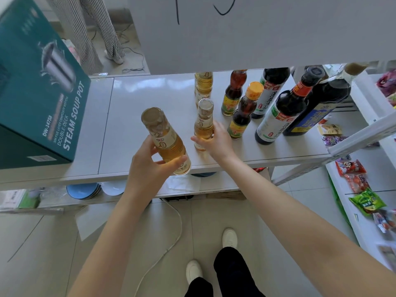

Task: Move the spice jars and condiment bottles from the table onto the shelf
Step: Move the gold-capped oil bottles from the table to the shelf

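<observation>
Two pale bottles | left hand (150, 166) grasps tilted bottle (166, 139) above near shelf (128, 116) edge | right hand (216, 140) grasps upright bottle (204, 125), standing right.

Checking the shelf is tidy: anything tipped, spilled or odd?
No spill shows. Only the pale bottle in the left hand is tilted, over the shelf edge. The others stand upright.

Three pale bottles (167, 140), five dark bottles (276, 116).

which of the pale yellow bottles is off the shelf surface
The pale yellow bottle held tilted in the left hand; the other two stand on the shelf.
</observation>
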